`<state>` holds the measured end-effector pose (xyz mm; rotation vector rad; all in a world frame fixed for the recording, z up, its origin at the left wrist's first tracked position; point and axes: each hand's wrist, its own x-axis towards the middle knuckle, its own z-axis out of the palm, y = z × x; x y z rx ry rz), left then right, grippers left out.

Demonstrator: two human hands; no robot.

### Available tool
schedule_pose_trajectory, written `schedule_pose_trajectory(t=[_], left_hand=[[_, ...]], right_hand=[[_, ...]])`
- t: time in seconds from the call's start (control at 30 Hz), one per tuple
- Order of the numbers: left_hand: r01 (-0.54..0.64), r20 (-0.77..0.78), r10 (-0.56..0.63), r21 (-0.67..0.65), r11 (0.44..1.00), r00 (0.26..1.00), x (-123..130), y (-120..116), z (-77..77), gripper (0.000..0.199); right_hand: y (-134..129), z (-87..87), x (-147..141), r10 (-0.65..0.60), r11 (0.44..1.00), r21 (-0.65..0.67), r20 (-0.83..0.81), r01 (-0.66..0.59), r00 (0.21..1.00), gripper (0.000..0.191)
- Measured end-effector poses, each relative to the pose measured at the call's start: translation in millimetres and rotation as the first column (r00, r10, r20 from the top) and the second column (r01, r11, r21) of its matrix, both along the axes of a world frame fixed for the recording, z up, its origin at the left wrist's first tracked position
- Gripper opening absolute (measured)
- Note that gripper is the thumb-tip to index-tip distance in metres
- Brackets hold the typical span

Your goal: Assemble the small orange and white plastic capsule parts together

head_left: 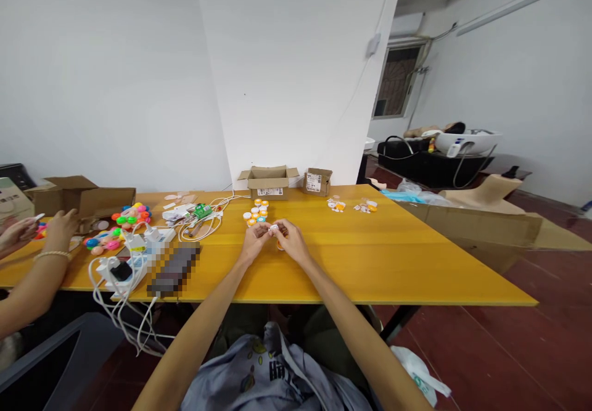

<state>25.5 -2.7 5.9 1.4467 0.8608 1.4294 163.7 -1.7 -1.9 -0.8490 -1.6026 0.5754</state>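
A person's two bare hands meet above the near-middle of a yellow wooden table [416,269], forearms reaching in from the near edge. The left hand [254,242] and right hand [292,241] are drawn together, fingertips pinching one small white piece [274,229] with dark marks. It sits directly between them, neither hand clearly nearer; it is too small to tell its long axis. One orange round piece [279,246] shows just below the right hand's fingers; whether that hand grips it, I cannot tell. Just beyond the left hand, far and slightly left of the white piece, stands a cluster of small tubs [256,210], roughly nine, overlapping, one with a blue top, the others white and orange. Farther right lie two small piles of white and orange bits, one left [337,204] and one right [366,207], their pieces too small to count. Two open cardboard boxes, a larger one [268,192] and a smaller one [318,182], stand along the far edge. At the far left, two hands of another person [60,229] work separately.
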Motion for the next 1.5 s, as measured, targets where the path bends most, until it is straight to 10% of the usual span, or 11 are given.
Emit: schedule_pose_trajectory(t=[1.5], left_hand=[[-0.015,-0.065,0.021,0.089,0.996,0.998,-0.2,-0.4,-1.4,0.026]], right_hand=[[2.8,-3.3,1.3,-0.074,0.997,0.031,0.033,0.073,0.997,0.011]])
